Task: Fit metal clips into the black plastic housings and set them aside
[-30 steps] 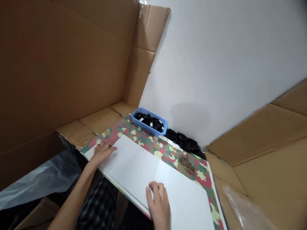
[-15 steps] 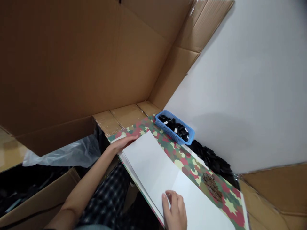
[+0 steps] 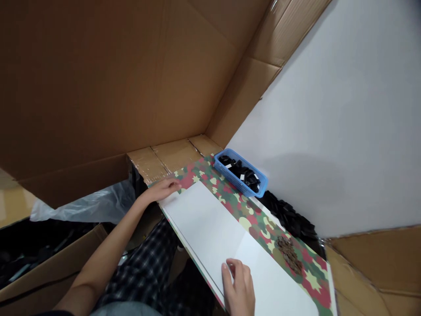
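White paper sheets (image 3: 200, 219) lie flat along the near side of a camouflage-patterned counter (image 3: 245, 224), a faint edge line crossing them just beyond the right hand (image 3: 240, 285). That hand rests on the paper near its front edge, half open, fingers bent and thumb apart, gripping nothing visible. At the far left end, the left hand (image 3: 164, 189) is loosely curled with no object visible in it; whether it touches the paper, I cannot tell. Behind the sheets sit a small brown pile (image 3: 289, 254) and a blue plastic basket (image 3: 235, 182) of black pieces (image 3: 238, 169) bearing white tags.
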Demonstrator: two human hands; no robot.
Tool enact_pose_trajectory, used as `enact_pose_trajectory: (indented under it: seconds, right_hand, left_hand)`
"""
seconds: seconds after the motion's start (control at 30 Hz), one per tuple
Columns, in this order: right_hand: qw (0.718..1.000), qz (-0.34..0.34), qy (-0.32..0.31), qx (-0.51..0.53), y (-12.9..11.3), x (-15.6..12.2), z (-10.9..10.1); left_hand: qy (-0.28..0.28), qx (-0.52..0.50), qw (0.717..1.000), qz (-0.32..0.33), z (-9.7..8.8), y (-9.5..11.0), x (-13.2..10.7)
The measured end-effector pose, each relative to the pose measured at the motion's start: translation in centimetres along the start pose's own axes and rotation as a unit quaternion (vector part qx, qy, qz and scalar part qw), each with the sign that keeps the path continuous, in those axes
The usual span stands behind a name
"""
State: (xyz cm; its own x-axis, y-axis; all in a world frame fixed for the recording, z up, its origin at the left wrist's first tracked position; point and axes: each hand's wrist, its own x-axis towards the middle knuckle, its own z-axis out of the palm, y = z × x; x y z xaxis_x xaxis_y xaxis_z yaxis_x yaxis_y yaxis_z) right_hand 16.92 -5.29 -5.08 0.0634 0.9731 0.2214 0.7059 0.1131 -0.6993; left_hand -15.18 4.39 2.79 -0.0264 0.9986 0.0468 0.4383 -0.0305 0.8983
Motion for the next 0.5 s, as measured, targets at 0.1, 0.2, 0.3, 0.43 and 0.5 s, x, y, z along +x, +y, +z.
enact_pose_trajectory:
  seconds: [0.1,0.2,0.3,0.43,0.5]
  right_hand:
    - [1.000,0.012,-0.006,0.023,-0.4,-0.2,-0.8]
    - [0.999,0.006,0.002,0.037,-0.7,0.6,-3.0]
    - [0.998,-0.054,-0.020,-0.006,-1.1,4.4,-5.5]
    - [0.985,-0.096,-0.112,-0.086,-0.9,13.2,-5.7]
    - [0.978,-0.096,-0.152,-0.101,-0.3,16.9,-4.3]
  left_hand:
    - [0.036,0.042,0.998,0.019,-0.2,-0.5,-2.3]
    - [0.063,0.069,0.995,0.035,-0.2,-0.9,-4.9]
    - [0.103,0.083,0.991,0.038,-0.2,-1.3,-7.0]
    - [0.136,0.080,0.987,0.032,0.1,-2.0,-8.7]
    - [0.143,0.074,0.987,0.028,0.2,-2.3,-9.4]
